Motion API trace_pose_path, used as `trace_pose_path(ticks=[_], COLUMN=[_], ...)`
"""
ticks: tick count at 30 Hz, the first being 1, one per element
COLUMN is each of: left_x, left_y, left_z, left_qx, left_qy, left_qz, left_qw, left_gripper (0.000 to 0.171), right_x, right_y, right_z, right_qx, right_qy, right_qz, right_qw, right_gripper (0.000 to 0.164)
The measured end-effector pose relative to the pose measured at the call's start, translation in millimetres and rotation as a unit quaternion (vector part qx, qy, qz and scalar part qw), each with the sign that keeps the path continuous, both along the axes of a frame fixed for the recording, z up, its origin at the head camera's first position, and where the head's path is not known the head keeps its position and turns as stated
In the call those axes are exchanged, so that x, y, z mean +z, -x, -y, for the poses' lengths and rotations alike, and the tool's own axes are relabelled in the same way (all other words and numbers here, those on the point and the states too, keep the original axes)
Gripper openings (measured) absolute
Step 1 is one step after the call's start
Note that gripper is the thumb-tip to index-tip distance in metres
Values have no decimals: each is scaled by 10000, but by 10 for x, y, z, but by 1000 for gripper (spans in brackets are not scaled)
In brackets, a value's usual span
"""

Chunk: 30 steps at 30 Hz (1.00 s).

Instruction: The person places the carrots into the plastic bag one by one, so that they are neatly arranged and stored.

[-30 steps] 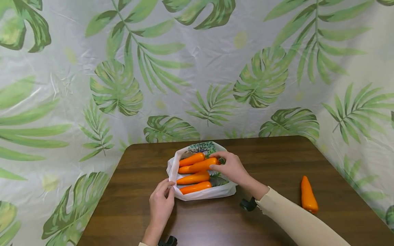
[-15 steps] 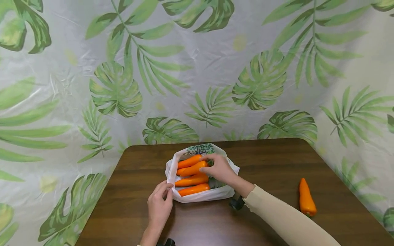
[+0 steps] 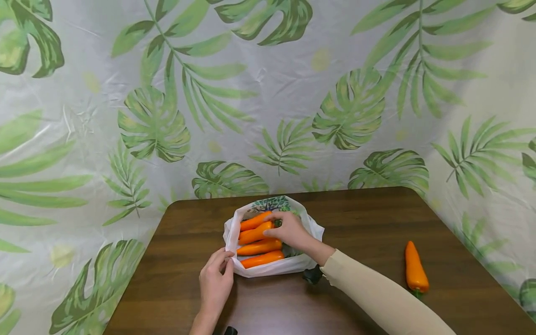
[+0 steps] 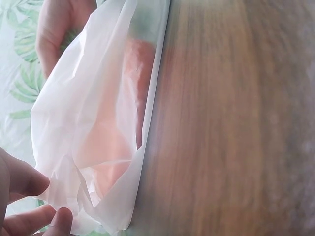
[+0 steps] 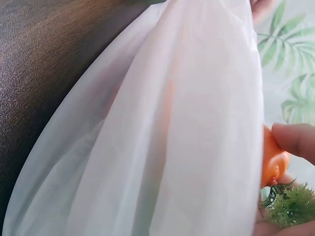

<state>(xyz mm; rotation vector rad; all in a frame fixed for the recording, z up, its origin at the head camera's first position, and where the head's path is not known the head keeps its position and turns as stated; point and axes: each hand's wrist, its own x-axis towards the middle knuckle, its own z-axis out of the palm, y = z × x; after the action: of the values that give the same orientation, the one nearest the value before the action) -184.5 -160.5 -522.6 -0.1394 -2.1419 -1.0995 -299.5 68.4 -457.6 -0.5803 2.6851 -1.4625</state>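
Observation:
A white plastic bag (image 3: 274,270) with a tree print lies on the table, its mouth facing left. Several orange toy carrots (image 3: 260,258) lie side by side inside. My left hand (image 3: 215,281) pinches the bag's near-left rim; thumb and fingertips (image 4: 37,184) show on the thin plastic in the left wrist view. Reaching in from the right, my right hand (image 3: 291,231) holds one carrot (image 3: 256,232) by its thick end. In the right wrist view its green leafy top (image 5: 290,204) sits between thumb and fingers, and the bag's wall hides the rest.
Another orange carrot (image 3: 415,270) lies alone at the table's right side, tip pointing away. Behind the brown wooden table (image 3: 356,218) hangs a leaf-patterned sheet (image 3: 289,93). Dark wrist mounts (image 3: 313,275) sit below the wrists.
My right hand has moved left and deeper over the bag, taking its carrot in beside the others. The left hand keeps its grip on the rim.

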Motion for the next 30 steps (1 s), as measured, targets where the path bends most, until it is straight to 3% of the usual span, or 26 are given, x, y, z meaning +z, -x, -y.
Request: trace_pose_path(ticks=[5, 10, 15, 20, 24, 30], left_x=[-5, 5, 7, 12, 9, 8], left_y=[-4, -3, 8, 4, 5, 21], left_z=[5, 6, 12, 7, 1, 20], left_qx=[13, 37, 41, 8, -11, -44], left_qy=[3, 6, 8, -25, -48, -36], left_qz=[-3, 73, 122, 164, 136, 32], left_qw=[10000, 10000, 9999, 9999, 9999, 10000], left_gripper=[18, 17, 16, 15, 15, 15], right_x=[-33, -23, -51, -70, 23, 235], right_y=[26, 42, 78, 89, 35, -54], right_z=[46, 87, 90, 52, -41, -239], right_qx=[55, 359, 673, 708, 642, 530], right_qy=[-202, -700, -1384, -1885, -1938, -1916], right_qz=[-14, -402, -1108, -1640, -1915, -1969], right_qw=[9998, 9961, 9819, 9657, 9600, 9600], right_gripper=[35, 36, 37, 37, 36, 37])
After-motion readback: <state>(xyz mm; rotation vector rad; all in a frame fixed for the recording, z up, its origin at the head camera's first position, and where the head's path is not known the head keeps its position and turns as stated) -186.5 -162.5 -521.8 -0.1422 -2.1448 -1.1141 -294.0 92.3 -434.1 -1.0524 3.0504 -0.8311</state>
